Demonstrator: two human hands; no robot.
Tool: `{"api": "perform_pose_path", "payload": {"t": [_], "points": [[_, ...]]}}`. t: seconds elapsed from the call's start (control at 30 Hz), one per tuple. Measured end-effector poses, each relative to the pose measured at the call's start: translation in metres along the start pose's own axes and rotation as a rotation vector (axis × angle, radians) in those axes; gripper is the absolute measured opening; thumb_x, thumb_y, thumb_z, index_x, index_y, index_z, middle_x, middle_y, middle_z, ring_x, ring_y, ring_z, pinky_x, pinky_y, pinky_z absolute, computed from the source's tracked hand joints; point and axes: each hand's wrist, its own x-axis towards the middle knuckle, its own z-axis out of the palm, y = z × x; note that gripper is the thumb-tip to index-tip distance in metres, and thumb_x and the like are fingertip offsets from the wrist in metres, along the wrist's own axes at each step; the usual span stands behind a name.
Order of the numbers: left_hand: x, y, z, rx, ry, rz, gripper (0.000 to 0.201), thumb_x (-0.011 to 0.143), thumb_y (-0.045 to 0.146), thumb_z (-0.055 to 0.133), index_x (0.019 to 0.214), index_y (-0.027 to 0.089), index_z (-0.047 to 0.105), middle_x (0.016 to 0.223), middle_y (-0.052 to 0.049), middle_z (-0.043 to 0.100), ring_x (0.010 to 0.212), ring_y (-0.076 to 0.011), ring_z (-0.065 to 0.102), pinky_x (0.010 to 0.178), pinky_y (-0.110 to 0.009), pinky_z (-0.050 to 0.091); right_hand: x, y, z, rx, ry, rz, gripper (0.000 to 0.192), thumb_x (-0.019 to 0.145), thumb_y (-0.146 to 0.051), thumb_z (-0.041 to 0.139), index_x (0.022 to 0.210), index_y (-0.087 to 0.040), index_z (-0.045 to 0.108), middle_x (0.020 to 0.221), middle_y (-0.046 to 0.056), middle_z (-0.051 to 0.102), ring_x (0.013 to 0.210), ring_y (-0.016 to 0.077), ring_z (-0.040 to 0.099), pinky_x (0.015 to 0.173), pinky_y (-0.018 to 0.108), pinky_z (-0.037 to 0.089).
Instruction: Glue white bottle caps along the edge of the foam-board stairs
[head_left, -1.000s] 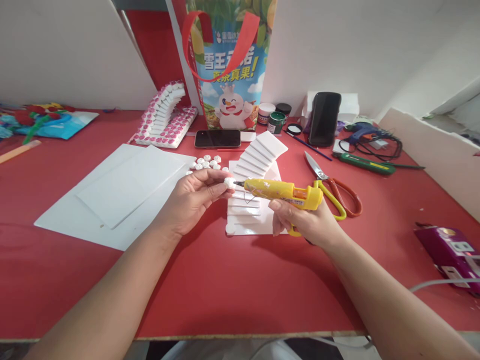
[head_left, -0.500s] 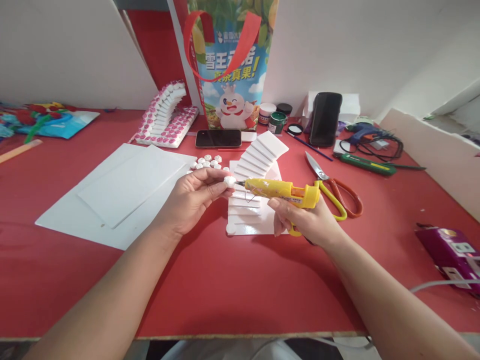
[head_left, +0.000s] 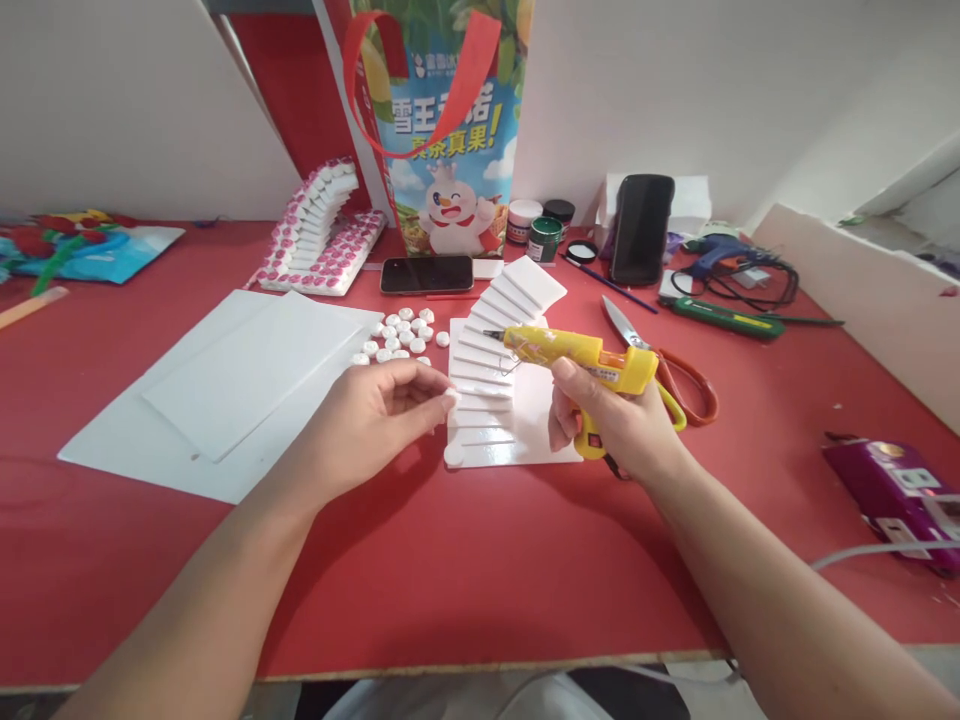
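Observation:
My left hand (head_left: 390, 415) pinches a small white round piece (head_left: 452, 396) between thumb and fingers, beside the left edge of a white foam-board staircase (head_left: 487, 375). The staircase fans upward from a flat white base (head_left: 544, 420). One white piece (head_left: 454, 456) sits at the base's lower left corner. My right hand (head_left: 607, 410) grips a yellow hot glue gun (head_left: 570, 352) by its handle, its nozzle pointing left over the steps. Several loose white pieces (head_left: 405, 335) lie behind my left hand.
White foam sheets (head_left: 225, 380) lie at the left. A finished-looking pink-and-white staircase model (head_left: 315, 235), a phone (head_left: 427, 274), a printed bag (head_left: 446, 130) and paint jars (head_left: 544, 238) stand behind. Scissors (head_left: 682, 385), a green cutter (head_left: 724, 318) and a purple power strip (head_left: 896, 495) are at the right.
My left hand has lowered the white piece from the nozzle to the staircase's left edge. The glue gun has drawn back to the right and up, away from the piece.

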Motion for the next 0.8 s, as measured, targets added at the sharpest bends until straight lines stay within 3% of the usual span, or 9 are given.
{"api": "perform_pose_path", "payload": {"t": [0.2,0.4,0.67,0.8], "points": [[-0.015,-0.005,0.006,0.285,-0.032,-0.002,0.026,0.086,0.049,0.073,0.090,0.024,0.074,0.089,-0.004,0.077,0.078,-0.0216,0.071,0.068,-0.029,0.052,-0.001,-0.002,0.001,0.036,0.011,0.001,0.053,0.089,-0.058,0.070,0.055,-0.020,0.058,0.044,-0.002,0.055,0.040,0.0137,0.060,0.041,0.025,0.046],[-0.020,-0.001,0.012,0.330,-0.062,-0.037,0.025,0.088,0.047,0.067,0.089,0.022,0.071,0.080,-0.001,0.074,0.070,-0.0184,0.067,0.067,-0.029,0.050,-0.001,-0.003,0.001,0.029,0.014,0.009,0.042,0.088,-0.058,0.071,0.081,-0.017,0.076,0.044,-0.004,0.056,0.038,0.0133,0.059,0.040,0.024,0.049],[-0.022,-0.003,0.018,0.466,0.003,0.076,0.022,0.089,0.043,0.065,0.088,0.022,0.071,0.086,-0.001,0.071,0.076,-0.0176,0.065,0.071,-0.030,0.049,-0.001,-0.002,0.001,0.027,0.000,0.016,0.041,0.091,-0.054,0.070,0.107,-0.018,0.080,0.045,-0.004,0.056,0.040,0.0119,0.057,0.042,0.022,0.050],[-0.022,0.000,0.021,0.517,0.039,0.108,0.018,0.088,0.039,0.066,0.084,0.022,0.070,0.080,0.000,0.069,0.070,-0.0165,0.062,0.066,-0.029,0.047,-0.001,-0.001,0.001,0.024,-0.007,0.015,0.043,0.091,-0.055,0.069,0.109,-0.018,0.080,0.046,-0.004,0.057,0.041,0.0116,0.058,0.043,0.022,0.050]]}}
